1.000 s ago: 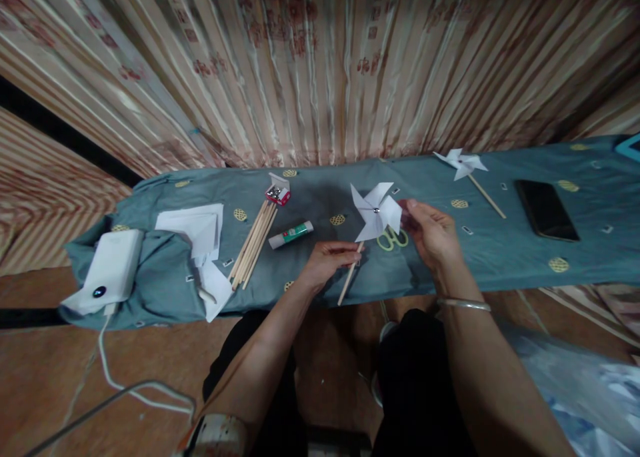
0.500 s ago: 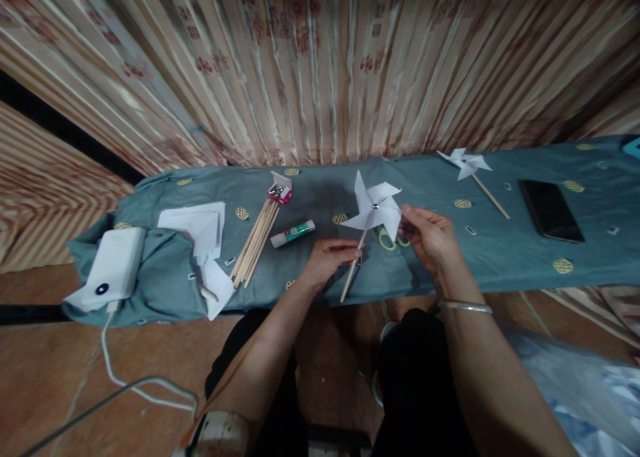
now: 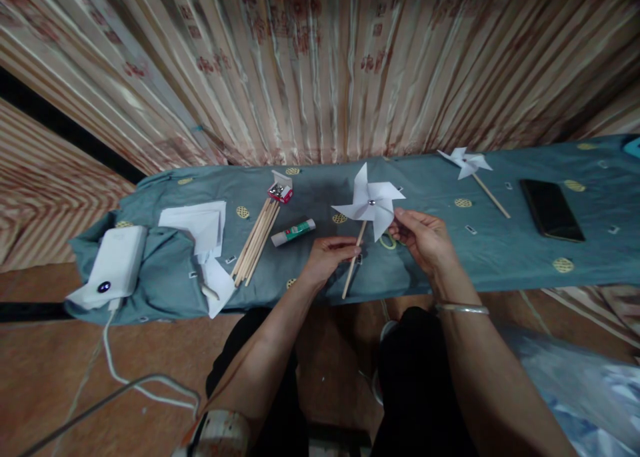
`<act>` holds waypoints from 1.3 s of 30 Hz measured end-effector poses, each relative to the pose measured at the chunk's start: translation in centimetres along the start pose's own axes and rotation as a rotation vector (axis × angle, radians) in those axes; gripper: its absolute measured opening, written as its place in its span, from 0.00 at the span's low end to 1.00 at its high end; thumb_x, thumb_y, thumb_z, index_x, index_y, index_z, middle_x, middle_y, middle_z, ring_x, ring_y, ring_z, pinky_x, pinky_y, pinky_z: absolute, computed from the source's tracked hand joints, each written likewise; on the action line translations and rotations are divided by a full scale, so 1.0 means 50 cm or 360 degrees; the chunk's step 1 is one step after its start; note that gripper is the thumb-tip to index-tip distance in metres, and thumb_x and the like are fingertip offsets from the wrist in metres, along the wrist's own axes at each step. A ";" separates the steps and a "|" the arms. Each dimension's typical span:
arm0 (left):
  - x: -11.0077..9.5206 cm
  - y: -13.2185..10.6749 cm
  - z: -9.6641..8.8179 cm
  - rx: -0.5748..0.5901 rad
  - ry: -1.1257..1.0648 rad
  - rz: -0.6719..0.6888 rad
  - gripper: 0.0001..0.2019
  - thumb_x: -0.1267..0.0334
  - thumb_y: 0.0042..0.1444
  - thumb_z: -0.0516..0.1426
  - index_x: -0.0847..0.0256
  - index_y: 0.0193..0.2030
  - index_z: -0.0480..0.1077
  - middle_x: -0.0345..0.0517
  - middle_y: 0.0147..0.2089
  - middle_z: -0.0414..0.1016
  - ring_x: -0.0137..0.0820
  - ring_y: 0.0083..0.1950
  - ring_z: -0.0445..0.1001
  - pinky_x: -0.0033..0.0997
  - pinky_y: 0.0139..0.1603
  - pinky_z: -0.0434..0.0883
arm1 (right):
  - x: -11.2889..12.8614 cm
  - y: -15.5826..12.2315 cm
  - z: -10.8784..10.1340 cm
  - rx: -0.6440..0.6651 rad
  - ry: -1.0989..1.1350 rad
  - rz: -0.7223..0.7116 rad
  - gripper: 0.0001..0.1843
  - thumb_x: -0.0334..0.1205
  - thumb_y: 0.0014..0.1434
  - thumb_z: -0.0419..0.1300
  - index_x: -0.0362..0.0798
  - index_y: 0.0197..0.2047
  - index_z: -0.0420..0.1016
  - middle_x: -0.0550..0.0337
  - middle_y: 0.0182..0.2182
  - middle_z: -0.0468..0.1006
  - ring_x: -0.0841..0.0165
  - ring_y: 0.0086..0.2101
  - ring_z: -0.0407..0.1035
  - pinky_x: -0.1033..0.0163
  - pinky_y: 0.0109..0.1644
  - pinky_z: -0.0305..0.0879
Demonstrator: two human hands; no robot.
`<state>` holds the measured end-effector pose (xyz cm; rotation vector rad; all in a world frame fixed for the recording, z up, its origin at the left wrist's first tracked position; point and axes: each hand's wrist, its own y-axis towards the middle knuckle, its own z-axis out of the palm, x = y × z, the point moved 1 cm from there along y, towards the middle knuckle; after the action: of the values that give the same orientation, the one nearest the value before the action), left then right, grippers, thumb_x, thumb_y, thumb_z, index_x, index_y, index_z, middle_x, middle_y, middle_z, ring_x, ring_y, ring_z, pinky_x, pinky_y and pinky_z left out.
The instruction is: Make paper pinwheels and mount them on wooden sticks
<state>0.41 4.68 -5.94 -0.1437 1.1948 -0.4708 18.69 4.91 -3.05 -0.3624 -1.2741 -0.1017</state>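
Note:
A white paper pinwheel (image 3: pixel 380 213) with a shiny pin at its centre stands tilted on a thin wooden stick above the cloth. My left hand (image 3: pixel 325 260) pinches that stick below the blades, between thumb and fingers. At the pinwheel's right side, my right hand (image 3: pixel 423 237) has thumb and forefinger closed at the edge of a lower blade. Pale green scissors (image 3: pixel 388 241) lie behind the pinwheel, partly hidden by it and by my right hand. A second paper pinwheel (image 3: pixel 466 162) rests on the cloth farther right.
Left of my hands lie a glue stick (image 3: pixel 294 233), a bundle of wooden sticks (image 3: pixel 256 243), a small open box of pins (image 3: pixel 280 190) and white paper sheets (image 3: pixel 193 218). A white power bank (image 3: pixel 117 260) with a cable is at the left end, a black phone (image 3: pixel 551 210) at the right.
The pinwheel's blades have turned a little and its head has shifted slightly left. My right hand has moved slightly left and down with the blade edge; my left hand stays on the stick.

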 end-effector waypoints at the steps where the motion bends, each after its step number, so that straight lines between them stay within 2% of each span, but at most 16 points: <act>1: 0.000 0.000 0.000 -0.0004 0.0002 0.0002 0.21 0.58 0.24 0.74 0.63 0.29 0.81 0.45 0.29 0.80 0.27 0.29 0.73 0.30 0.38 0.72 | 0.000 -0.001 0.001 0.0006 0.0000 0.0011 0.21 0.51 0.31 0.77 0.46 0.22 0.78 0.63 0.17 0.75 0.77 0.18 0.67 0.72 0.22 0.66; 11: -0.001 -0.003 0.002 -0.0008 0.0016 0.0053 0.20 0.58 0.26 0.73 0.63 0.30 0.81 0.45 0.28 0.80 0.27 0.28 0.73 0.30 0.37 0.71 | 0.001 -0.006 0.007 0.0020 -0.0022 0.0070 0.22 0.52 0.29 0.78 0.46 0.21 0.78 0.61 0.19 0.78 0.77 0.18 0.67 0.71 0.21 0.65; 16: 0.000 -0.002 0.002 -0.0035 -0.0038 0.0027 0.20 0.59 0.23 0.74 0.63 0.29 0.81 0.43 0.26 0.79 0.26 0.28 0.72 0.29 0.36 0.71 | 0.001 -0.011 0.014 0.0017 -0.0019 0.0060 0.22 0.53 0.27 0.78 0.46 0.20 0.78 0.61 0.19 0.78 0.78 0.18 0.65 0.72 0.21 0.63; 20: 0.000 -0.002 0.002 -0.0049 -0.0027 0.0035 0.21 0.58 0.23 0.74 0.63 0.28 0.81 0.44 0.27 0.79 0.27 0.28 0.73 0.30 0.36 0.71 | -0.001 -0.014 0.018 0.0054 -0.0049 0.0042 0.22 0.54 0.29 0.77 0.46 0.20 0.78 0.60 0.19 0.78 0.78 0.17 0.64 0.72 0.20 0.62; 26: -0.003 -0.005 0.005 -0.0019 0.0016 0.0071 0.20 0.57 0.26 0.73 0.63 0.30 0.81 0.46 0.30 0.80 0.28 0.29 0.73 0.30 0.36 0.71 | -0.010 -0.013 0.020 0.0080 -0.0078 0.0065 0.20 0.53 0.33 0.76 0.46 0.21 0.78 0.59 0.20 0.79 0.78 0.18 0.64 0.71 0.21 0.62; 32: -0.002 -0.004 0.003 0.0002 0.0046 0.0097 0.17 0.60 0.30 0.72 0.62 0.31 0.81 0.44 0.28 0.79 0.27 0.29 0.72 0.29 0.37 0.70 | -0.014 -0.016 0.026 0.0098 -0.0092 0.0082 0.21 0.54 0.31 0.77 0.46 0.22 0.79 0.58 0.21 0.80 0.78 0.18 0.64 0.71 0.20 0.60; 39: -0.001 -0.004 0.002 -0.0002 0.0037 0.0103 0.16 0.60 0.30 0.72 0.62 0.30 0.81 0.44 0.28 0.80 0.27 0.29 0.72 0.29 0.37 0.70 | -0.015 -0.020 0.032 0.0110 -0.0119 0.0086 0.22 0.54 0.30 0.77 0.46 0.22 0.80 0.58 0.19 0.79 0.78 0.18 0.63 0.71 0.20 0.58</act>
<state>0.41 4.52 -5.78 -0.1005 1.2188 -0.4162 16.71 4.39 -3.16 -0.3435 -1.3373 0.0014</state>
